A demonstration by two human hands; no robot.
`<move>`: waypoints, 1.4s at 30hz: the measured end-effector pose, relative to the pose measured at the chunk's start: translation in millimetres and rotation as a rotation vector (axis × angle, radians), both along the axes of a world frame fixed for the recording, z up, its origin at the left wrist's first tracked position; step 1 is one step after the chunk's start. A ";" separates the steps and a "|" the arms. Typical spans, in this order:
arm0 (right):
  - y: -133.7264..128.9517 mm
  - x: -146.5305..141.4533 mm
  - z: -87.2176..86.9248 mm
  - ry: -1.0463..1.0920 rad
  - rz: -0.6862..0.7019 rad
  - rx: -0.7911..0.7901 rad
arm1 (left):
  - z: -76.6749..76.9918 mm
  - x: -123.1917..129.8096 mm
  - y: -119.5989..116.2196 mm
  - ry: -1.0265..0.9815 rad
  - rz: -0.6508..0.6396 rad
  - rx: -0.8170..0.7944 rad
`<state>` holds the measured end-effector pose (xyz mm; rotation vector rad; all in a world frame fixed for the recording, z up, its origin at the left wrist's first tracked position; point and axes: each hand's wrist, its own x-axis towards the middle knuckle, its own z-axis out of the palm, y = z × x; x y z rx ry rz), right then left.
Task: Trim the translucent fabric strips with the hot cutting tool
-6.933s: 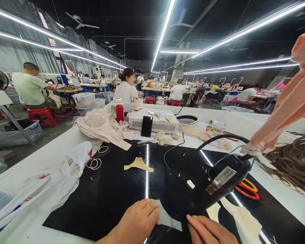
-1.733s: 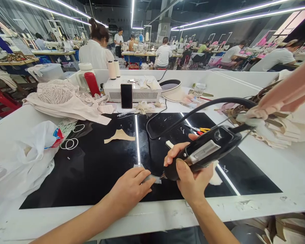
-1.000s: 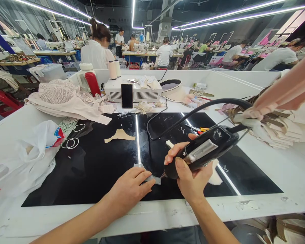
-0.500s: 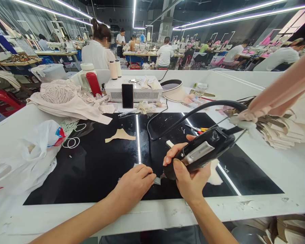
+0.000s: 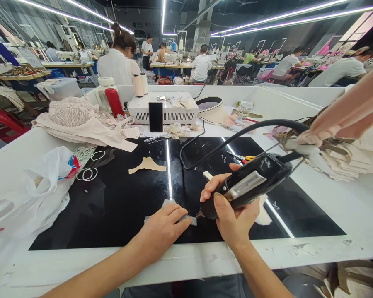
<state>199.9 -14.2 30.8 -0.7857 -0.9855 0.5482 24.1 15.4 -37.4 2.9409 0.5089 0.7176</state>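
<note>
My right hand (image 5: 236,215) is wrapped around a black corded handheld tool (image 5: 251,182) with a silver plate on its side. Its narrow metal tip points left and down, at the right end of a grey template-like piece (image 5: 192,220). Whether the tip touches that piece I cannot tell. My left hand (image 5: 161,227) lies over the grey piece, fingers stretched out on top, so most of it is hidden. The piece rests on a shiny black board (image 5: 112,207). Farther back on the board lies a beige fabric cutout (image 5: 147,164); a pale scrap (image 5: 263,213) sits behind my right hand.
A black cable (image 5: 236,138) loops over the board. White box (image 5: 139,109), phone (image 5: 156,117) and red bottle (image 5: 114,102) stand behind. Lace bras (image 5: 81,120) and a plastic bag (image 5: 43,190) lie left; beige pieces (image 5: 345,161) are stacked right. People sew beyond.
My left hand's fingers have straightened and shifted slightly, showing more of the grey piece. The tool in my right hand has moved a little to the right at its rear end.
</note>
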 end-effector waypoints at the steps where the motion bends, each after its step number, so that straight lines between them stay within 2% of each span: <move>1: 0.0 -0.2 0.1 -0.008 -0.006 -0.005 | 0.1 0.2 0.1 0.004 -0.001 0.004; 7: -1.0 -1.1 -0.9 -0.025 -0.013 -0.017 | 0.8 0.8 0.5 -0.007 -0.016 0.029; 18: -2.4 1.8 -4.6 0.013 0.057 0.010 | -0.7 -6.3 -1.4 0.008 -0.057 -0.058; 28: -3.4 0.6 -2.6 0.023 0.034 -0.006 | -2.1 -3.8 -1.2 -0.022 -0.056 -0.016; 37: -3.0 1.4 -4.5 -0.026 -0.014 -0.026 | 3.8 -1.3 -2.7 0.047 -0.060 -0.010; 42: -7.8 2.2 -3.0 0.015 0.016 -0.011 | 3.4 -0.8 -4.3 0.045 -0.056 0.002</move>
